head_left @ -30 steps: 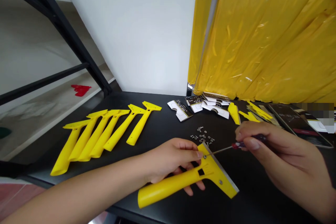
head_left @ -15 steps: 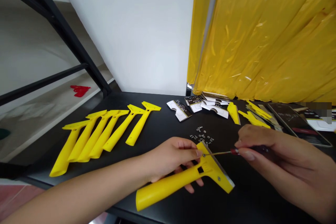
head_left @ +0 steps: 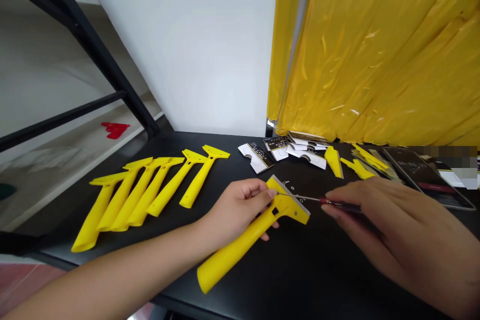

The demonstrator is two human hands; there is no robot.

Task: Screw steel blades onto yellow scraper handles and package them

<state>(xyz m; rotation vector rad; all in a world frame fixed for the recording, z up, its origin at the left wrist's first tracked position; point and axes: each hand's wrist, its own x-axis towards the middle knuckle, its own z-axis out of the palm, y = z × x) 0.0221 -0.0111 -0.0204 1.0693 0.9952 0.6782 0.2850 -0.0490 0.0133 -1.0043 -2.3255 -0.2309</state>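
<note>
My left hand (head_left: pixel 240 210) is closed around the head end of a yellow scraper (head_left: pixel 240 250), thumb on top beside a screw. A metal blade edge (head_left: pixel 292 195) shows along the scraper's wide head. In my right hand (head_left: pixel 397 240) is a screwdriver (head_left: pixel 339 205) with a dark red handle, gripped between thumb and fingers. Its thin shaft reaches left, and the tip meets the scraper head near my left thumb. A second screw (head_left: pixel 295 213) sits at the other side of the head. Small nuts and screws (head_left: pixel 298 197) lie just behind the blade, partly hidden by it.
Several yellow scrapers (head_left: pixel 168 182) lie in a row on the black table (head_left: pixel 150 265) at left. Printed cards (head_left: pixel 257 157) are piled at the back, with loose yellow head plates (head_left: pixel 333 161) beside them. A phone (head_left: pixel 423 175) lies at the right; a black metal frame (head_left: pixel 101 60) stands left.
The scraper and both hands have moved up and slightly left, the head now covering part of the loose screws. My right hand has turned, showing more of its back.
</note>
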